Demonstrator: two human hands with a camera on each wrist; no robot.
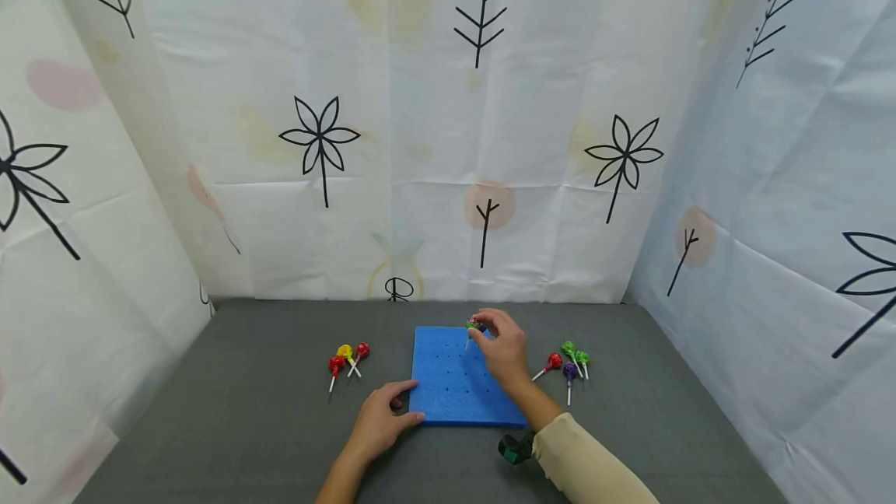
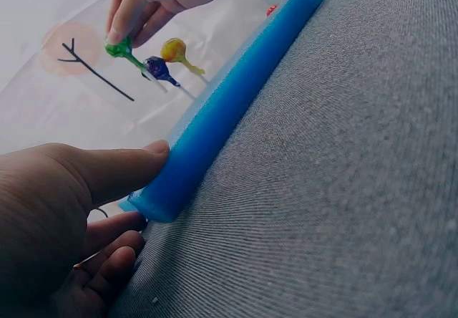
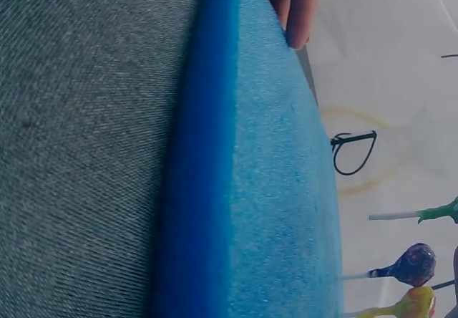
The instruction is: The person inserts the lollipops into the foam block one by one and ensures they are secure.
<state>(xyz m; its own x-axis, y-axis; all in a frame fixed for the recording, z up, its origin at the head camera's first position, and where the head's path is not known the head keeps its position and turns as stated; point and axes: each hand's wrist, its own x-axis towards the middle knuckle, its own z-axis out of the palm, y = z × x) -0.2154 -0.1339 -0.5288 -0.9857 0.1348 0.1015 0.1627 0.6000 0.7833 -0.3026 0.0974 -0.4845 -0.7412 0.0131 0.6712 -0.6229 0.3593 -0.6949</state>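
Observation:
My right hand [image 1: 505,344] pinches a green-wrapped lollipop [image 2: 118,48] by its candy end, over the far part of a blue foam board [image 1: 455,403] dotted with small holes. The stick points down toward the board. Close by, a purple lollipop [image 2: 159,69] and a yellow lollipop [image 2: 174,51] stand upright in the board, sticks down; in the head view my right hand largely covers them. At the near left corner, my left hand [image 1: 381,418] grips the board, thumb against the front edge and fingers at the left side.
Left of the board lie two red lollipops [image 1: 336,364] and a yellow one [image 1: 345,351]. To its right are a red lollipop [image 1: 554,361], two green ones [image 1: 568,348] and a purple one [image 1: 570,370]. A grey cloth [image 1: 280,426] covers the table; patterned curtains [image 1: 420,138] surround it.

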